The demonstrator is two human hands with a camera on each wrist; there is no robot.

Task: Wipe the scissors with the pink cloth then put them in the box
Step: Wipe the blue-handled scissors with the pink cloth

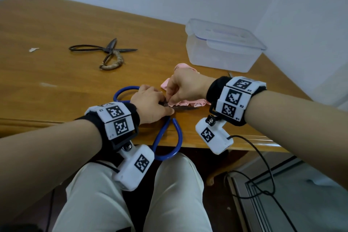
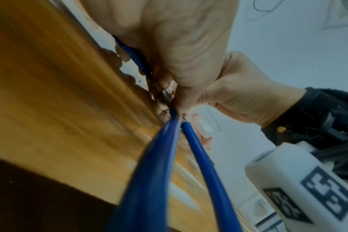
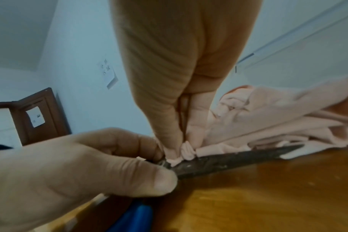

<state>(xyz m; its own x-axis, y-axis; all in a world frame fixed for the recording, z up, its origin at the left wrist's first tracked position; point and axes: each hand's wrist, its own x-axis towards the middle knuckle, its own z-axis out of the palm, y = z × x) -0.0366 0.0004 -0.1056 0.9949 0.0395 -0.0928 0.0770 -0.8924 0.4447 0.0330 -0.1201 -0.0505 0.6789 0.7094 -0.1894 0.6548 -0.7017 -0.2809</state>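
Both hands worked near the box (image 1: pixel 222 47): the left hand (image 1: pixel 150 106) pinched the scissors (image 3: pixel 224 163) at the pivot, steadying them, while the right hand (image 1: pixel 185 86) pinched the pink cloth (image 3: pixel 278 116) against the blade to wipe.

Landmark: box (image 1: pixel 224 47), lid on, at far right of table (image 1: pixel 56 24).

- Left of box: bare wood ran to black scissors (image 1: pixel 105 52), blades spread; passage between them lay open.
- Farther left of box: small white scrap (image 1: pixel 33 49) on wood.
- Near side of box: pink cloth (image 1: pixel 180 84) bunched close to box wall; narrow gap only.
- Nearer than box, at table edge: left hand (image 1: pixel 150 105), right hand (image 1: pixel 185 87) and blue-handled scissors (image 1: pixel 167 137) blocked approach; one blue loop overhung edge.
- Behind and right of box: wall close.
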